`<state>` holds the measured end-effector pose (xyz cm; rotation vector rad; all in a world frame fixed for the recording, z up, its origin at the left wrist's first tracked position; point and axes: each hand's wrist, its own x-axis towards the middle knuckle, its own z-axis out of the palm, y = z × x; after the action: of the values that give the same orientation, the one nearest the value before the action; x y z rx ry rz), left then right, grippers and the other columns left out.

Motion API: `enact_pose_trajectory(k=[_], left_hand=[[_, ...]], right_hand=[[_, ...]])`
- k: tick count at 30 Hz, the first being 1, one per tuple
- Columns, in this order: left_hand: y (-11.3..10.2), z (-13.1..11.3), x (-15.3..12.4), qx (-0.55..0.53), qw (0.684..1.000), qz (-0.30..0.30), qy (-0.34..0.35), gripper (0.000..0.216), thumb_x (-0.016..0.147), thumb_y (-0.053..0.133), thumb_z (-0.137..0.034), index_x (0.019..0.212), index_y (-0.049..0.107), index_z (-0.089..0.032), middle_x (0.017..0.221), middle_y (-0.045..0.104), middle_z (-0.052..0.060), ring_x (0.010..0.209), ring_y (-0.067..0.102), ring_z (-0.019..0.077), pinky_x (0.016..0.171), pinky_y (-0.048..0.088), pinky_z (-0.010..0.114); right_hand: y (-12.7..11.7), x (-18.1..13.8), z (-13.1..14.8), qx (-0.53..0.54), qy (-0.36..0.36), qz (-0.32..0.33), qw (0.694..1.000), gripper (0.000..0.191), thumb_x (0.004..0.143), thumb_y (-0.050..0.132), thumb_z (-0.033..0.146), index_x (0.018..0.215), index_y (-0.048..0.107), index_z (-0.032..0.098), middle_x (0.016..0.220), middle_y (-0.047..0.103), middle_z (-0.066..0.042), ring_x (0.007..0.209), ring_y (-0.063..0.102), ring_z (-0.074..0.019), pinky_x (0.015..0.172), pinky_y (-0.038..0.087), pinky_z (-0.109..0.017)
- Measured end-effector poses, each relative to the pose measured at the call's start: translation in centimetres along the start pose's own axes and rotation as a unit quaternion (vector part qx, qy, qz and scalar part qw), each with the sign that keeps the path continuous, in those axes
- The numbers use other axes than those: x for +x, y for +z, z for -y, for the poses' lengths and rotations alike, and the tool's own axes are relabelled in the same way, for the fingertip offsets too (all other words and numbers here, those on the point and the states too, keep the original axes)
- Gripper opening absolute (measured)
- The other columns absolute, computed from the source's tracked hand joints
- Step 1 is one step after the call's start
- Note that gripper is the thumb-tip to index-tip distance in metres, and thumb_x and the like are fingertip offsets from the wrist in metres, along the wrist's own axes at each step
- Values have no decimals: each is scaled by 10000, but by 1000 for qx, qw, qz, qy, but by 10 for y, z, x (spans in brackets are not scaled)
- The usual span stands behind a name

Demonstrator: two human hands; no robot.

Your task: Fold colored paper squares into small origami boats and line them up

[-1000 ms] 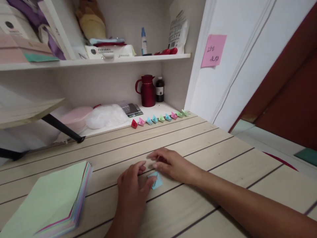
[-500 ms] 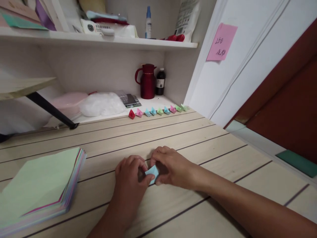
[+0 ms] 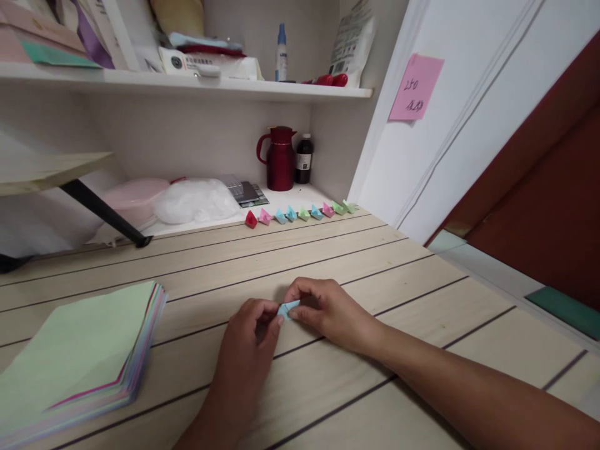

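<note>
A small piece of folded light-blue paper [image 3: 289, 309] is pinched between my two hands, just above the slatted wooden tabletop [image 3: 356, 387]. My left hand [image 3: 250, 337] has its thumb and forefinger closed on the paper's left end. On the other side, my right hand [image 3: 330, 309] grips it with thumb and bent fingers. Parts of the paper lie hidden behind the fingertips. Along the table's far edge stands a row of several little folded paper boats, among them a red one [image 3: 251, 219], a pink one [image 3: 265, 217] and a green one [image 3: 349, 207].
To the left lies a thick stack of coloured paper sheets [image 3: 89, 344], pale green on top. A small stand with a black leg [image 3: 105, 212] rises at back left. Behind the boats are a white plastic bag [image 3: 194, 201], a red jug [image 3: 280, 159] and a dark bottle [image 3: 304, 159].
Both hands have shifted slightly away from me with the blue paper. It now looks flatter and narrower, where a pointed triangular shape showed before. The camera view has tilted a little.
</note>
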<state>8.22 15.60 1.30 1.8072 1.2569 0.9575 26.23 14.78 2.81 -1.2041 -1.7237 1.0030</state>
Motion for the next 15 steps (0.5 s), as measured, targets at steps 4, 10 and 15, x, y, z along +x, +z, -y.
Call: enact_pose_trajectory(k=[4, 10, 15], left_hand=[[0, 2, 0, -7, 999, -31, -3, 153, 774, 575, -360, 817, 651, -234, 800, 718, 19, 749, 659, 192, 698, 506, 300], [-1, -1, 0, -10, 998, -61, -6, 149, 759, 585, -362, 759, 649, -228, 729, 706, 2, 678, 647, 174, 662, 497, 284], [0, -1, 1, 5, 998, -64, 6, 126, 755, 581, -336, 750, 646, -228, 735, 704, 2, 680, 646, 174, 680, 495, 289]], right_hand=[[2, 3, -6, 22, 20, 9, 1000, 53, 783, 644, 174, 825, 614, 182, 762, 625, 14, 701, 531, -124, 647, 419, -227], [6, 3, -3, 31, 9, 14, 999, 90, 799, 664, 225, 867, 621, 185, 827, 651, -2, 789, 574, -146, 724, 456, -257], [8, 2, -3, 1, -11, -22, 1000, 279, 758, 727, 242, 1018, 628, 220, 998, 649, -29, 923, 584, -171, 797, 480, -283]])
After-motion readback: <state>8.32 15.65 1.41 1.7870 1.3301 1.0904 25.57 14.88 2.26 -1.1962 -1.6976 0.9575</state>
